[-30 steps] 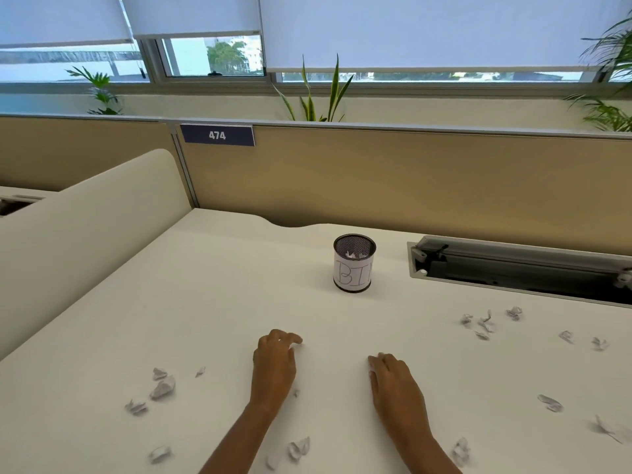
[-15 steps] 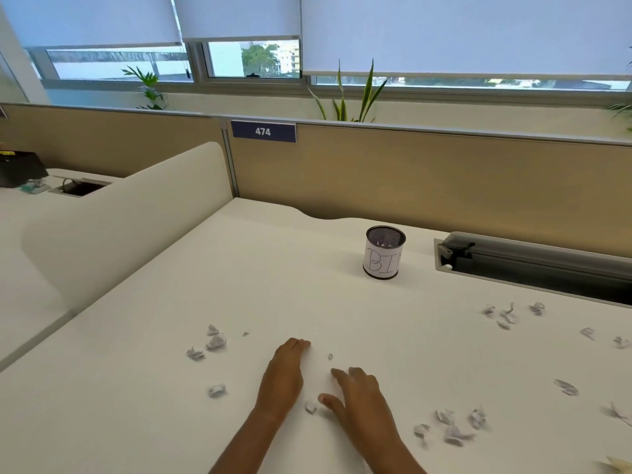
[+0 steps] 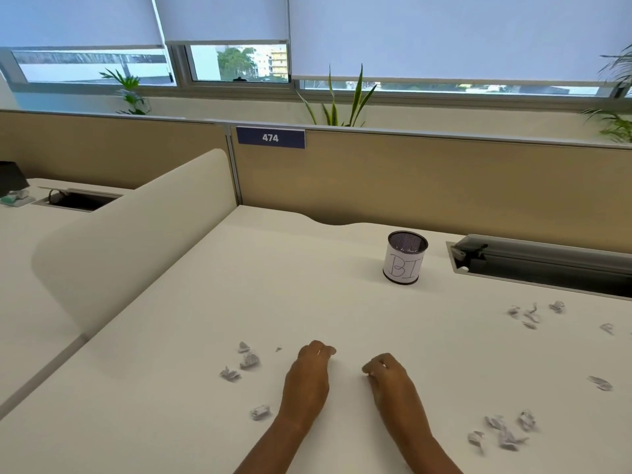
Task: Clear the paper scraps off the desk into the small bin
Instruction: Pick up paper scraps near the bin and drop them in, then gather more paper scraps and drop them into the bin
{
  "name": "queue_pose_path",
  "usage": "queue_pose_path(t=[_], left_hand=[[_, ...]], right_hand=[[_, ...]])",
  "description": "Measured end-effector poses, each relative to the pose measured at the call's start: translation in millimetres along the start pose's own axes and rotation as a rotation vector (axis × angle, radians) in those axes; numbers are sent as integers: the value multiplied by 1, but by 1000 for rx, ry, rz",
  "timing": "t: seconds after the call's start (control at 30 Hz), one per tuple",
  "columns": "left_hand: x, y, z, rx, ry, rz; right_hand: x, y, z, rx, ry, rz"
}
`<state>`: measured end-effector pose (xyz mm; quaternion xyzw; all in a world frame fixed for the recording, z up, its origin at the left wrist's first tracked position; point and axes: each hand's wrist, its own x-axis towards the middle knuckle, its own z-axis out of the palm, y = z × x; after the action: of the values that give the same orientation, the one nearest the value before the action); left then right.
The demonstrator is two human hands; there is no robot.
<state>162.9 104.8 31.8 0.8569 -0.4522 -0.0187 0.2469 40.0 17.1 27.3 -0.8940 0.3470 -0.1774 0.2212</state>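
Cream desk [image 3: 307, 302], whitish-grey scraps [image 3: 249, 360], seemingly black mesh bin [image 3: 405, 258].

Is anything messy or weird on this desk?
Yes. Crumpled paper scraps lie scattered over the desk, left of the left hand and right of the right hand, instead of in the small bin.

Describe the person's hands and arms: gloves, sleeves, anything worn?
Both are bare. The left hand and right hand wear no gloves, and no rings are visible. No watch or band shows at either wrist. The forearms are uncovered down to the bottom edge of the head view, so no sleeve shows. No markings, straps or cables on either arm.
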Motion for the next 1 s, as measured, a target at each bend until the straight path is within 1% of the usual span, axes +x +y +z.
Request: queue_pose_path(t=[0.07, 0.13, 0.17, 0.23, 0.27, 0.4, 0.47, 0.6, 0.67, 0.8, 1.0], left_hand=[[0, -7, -11, 49, 75, 52], [2, -18, -18, 194, 101, 45], [4, -23, -22, 225, 83, 9], [8, -28, -30, 193, -29, -119], [10, -34, -27, 205, -67, -150], [16, -39, -23, 125, -74, -182], [20, -37, -23, 93, -84, -186], [30, -36, -17, 50, -77, -201], [34, -34, -14, 17, -95, -193], [47, -18, -12, -86, -106, -193], [78, 11, -11, -183, -55, -114]], right_hand=[[9, 0, 2, 23, 23, 25], [16, -2, 4, 1, -3, 51], [19, -3, 5, -28, -29, 64], [24, -7, 6, -96, -73, 92], [27, -8, 7, -126, -83, 103], [33, -12, 9, -192, -93, 139], [36, -11, 7, -145, -94, 179], [55, -2, -10, 139, -94, 332], [70, 6, -23, 216, -78, 392], [113, 16, -56, 197, 30, 393], [197, 11, -106, 116, 315, 258]])
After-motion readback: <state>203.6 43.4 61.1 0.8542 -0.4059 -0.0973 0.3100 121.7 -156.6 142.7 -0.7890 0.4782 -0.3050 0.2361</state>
